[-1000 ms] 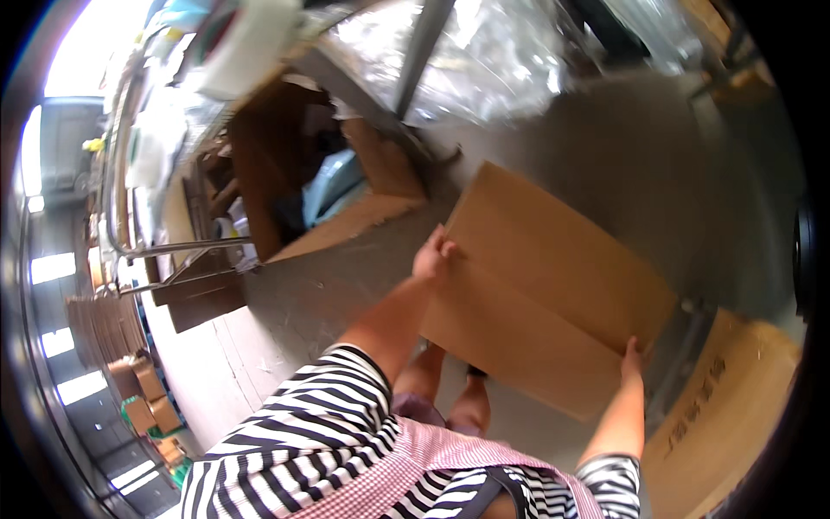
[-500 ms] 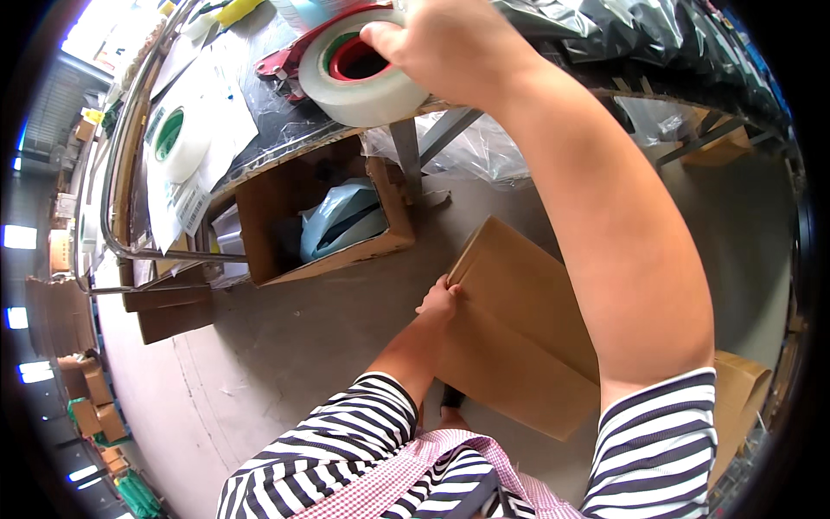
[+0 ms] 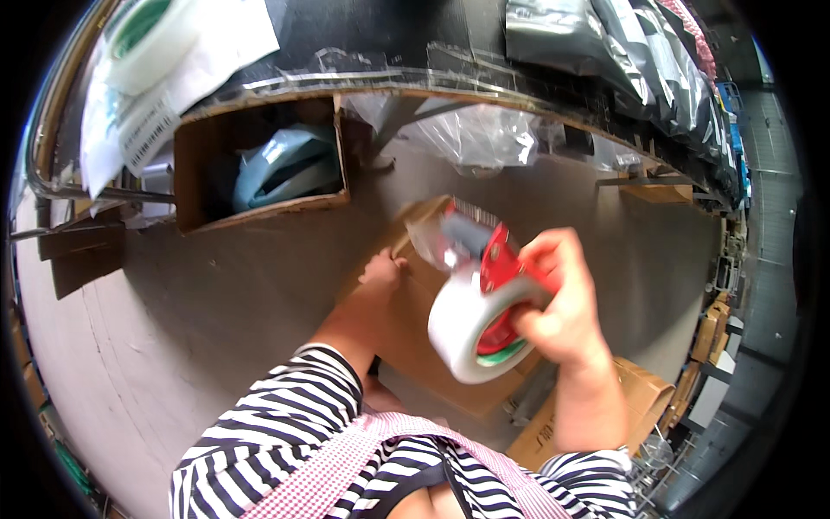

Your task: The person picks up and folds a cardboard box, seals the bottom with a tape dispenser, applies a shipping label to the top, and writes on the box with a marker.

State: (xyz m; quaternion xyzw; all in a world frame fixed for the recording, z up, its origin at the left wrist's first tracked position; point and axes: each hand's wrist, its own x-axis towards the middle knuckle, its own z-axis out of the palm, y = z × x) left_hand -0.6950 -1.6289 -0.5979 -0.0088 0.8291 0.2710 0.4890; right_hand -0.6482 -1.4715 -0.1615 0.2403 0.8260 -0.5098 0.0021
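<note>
My right hand grips a red tape dispenser loaded with a roll of clear tape, held in the air above a flat brown cardboard box. The box stands on the grey floor in front of me. My left hand rests on the box's upper left edge, fingers bent over it. Both my sleeves are black-and-white striped.
An open cardboard box with a pale blue bag inside sits under the table edge. On the table lie a tape roll, papers and dark plastic bags. More flat cardboard lies at the lower right. Clear plastic hangs below the table.
My right hand has come down from the table with the tape dispenser and now holds it over the cardboard box. My left hand has stayed on the box's edge.
</note>
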